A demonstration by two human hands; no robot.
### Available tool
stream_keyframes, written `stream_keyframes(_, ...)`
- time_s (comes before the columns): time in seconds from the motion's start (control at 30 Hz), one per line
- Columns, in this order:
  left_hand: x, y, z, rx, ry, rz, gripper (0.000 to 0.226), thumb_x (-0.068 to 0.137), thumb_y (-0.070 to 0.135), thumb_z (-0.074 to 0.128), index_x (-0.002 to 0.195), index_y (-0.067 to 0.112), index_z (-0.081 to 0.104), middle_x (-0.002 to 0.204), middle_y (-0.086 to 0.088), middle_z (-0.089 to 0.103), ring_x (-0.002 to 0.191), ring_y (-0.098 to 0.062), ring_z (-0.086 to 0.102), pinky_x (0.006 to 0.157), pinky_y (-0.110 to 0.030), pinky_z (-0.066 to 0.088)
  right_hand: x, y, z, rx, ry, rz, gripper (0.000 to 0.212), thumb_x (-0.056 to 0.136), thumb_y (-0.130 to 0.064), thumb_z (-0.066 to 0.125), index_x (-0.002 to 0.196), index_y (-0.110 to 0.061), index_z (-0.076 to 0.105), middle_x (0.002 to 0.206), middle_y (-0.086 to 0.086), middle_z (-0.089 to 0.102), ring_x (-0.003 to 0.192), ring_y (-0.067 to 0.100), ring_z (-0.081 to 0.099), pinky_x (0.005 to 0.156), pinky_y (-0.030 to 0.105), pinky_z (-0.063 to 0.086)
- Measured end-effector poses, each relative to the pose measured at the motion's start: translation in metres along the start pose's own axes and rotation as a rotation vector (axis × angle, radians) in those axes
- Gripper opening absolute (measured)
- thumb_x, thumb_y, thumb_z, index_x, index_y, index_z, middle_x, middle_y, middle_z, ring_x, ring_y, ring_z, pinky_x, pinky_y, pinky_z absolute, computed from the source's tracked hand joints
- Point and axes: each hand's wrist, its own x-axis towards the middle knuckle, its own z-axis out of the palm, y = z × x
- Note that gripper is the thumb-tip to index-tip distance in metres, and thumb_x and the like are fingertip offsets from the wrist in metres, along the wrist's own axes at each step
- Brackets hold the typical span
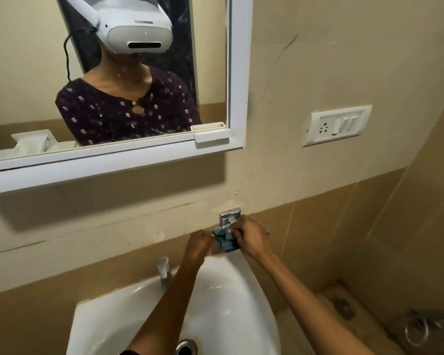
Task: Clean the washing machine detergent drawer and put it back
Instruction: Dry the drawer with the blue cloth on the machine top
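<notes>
Both hands are up at the far rim of the white sink (pixel 215 316), right of the middle of the frame, just under a small shiny wall tap (pixel 230 217). The left hand (pixel 199 243) and the right hand (pixel 251 239) are close together, and between them is a small blue thing (pixel 226 242), maybe a cloth or a sponge. The right hand's fingers are curled around it. The left hand's fingers are bent and pinch its edge, though it is hard to be sure. A second tap (pixel 164 270) stands on the sink, lower down and to the left. The detergent drawer cannot be seen anywhere, not even in the mirror (pixel 237 73) at the upper left. So this looks like a get-ready step: picking up or wetting the blue thing for cleaning. Next, the person will likely need water from a tap, then must fetch the drawer and scrub it.
</notes>
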Motion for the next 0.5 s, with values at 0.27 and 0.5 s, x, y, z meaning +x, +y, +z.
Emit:
stream_keyframes(0.27, -0.035, 0.018, -0.022, -0.097, -0.077, 0.252, 0.022, 0.093, 0.008, 0.043, 0.082, 0.014, 0.061, 0.090, -0.010, 0.065, 0.084, -0.024, 0.057, 0.077, -0.033, 0.043, -0.004, -0.049, -0.057, 0.325, 0.197, -0.012, 0.025, 0.096, -0.021, 0.050, 0.108, -0.011, 0.069, 0.109, 0.005, 0.070, 0.100, 0.021, 0.063, 0.082, 0.026, 0.046)
stream_keyframes(0.5, -0.117, 0.018, -0.065, -0.275, -0.082, 0.364, 0.033, 0.099, 0.033, 0.037, 0.091, 0.020, 0.066, 0.092, -0.008, 0.067, 0.086, -0.021, 0.061, 0.082, -0.034, 0.046, -0.037, -0.100, -0.064, 0.357, 0.181, -0.083, 0.026, 0.096, -0.026, 0.048, 0.108, -0.016, 0.069, 0.111, 0.003, 0.070, 0.101, 0.022, 0.063, 0.085, 0.031, 0.048)
